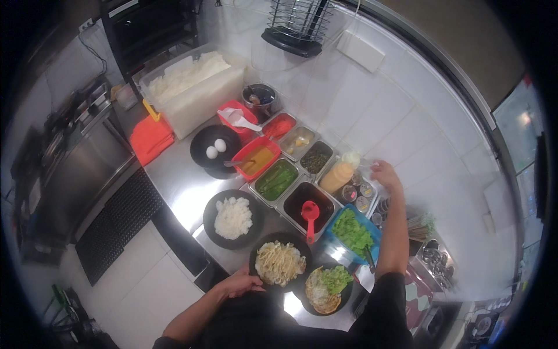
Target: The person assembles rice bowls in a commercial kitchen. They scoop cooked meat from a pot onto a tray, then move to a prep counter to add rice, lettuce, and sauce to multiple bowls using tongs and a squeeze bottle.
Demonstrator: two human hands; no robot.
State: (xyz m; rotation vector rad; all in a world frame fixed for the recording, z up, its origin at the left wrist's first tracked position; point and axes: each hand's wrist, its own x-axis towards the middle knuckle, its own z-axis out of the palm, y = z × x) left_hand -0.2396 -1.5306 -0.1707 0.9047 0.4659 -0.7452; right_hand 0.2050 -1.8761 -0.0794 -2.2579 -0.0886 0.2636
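Note:
At the counter's near edge, my left hand [241,284] is closed on the rim of a black plate [253,256] heaped with pale noodles [280,263]. My right hand [382,173] is stretched out toward the wall, above the right side of a tray of small lidded cups [361,203]. Its fingers are bent together; what they may hold is too small to make out. Left of it, a squeeze bottle of pale orange sauce [337,177] leans in the same tray. Beside the noodles, another black plate carries fried egg [323,298] and chopped lettuce [336,279].
A plate of white rice [233,218] and a black dish with two eggs [216,148] stand to the left. Metal pans hold dark sauce with a red ladle [310,216] and green vegetables [276,181]. A blue lettuce container [376,235] lies under my right forearm; a rice tub [200,96] stands behind.

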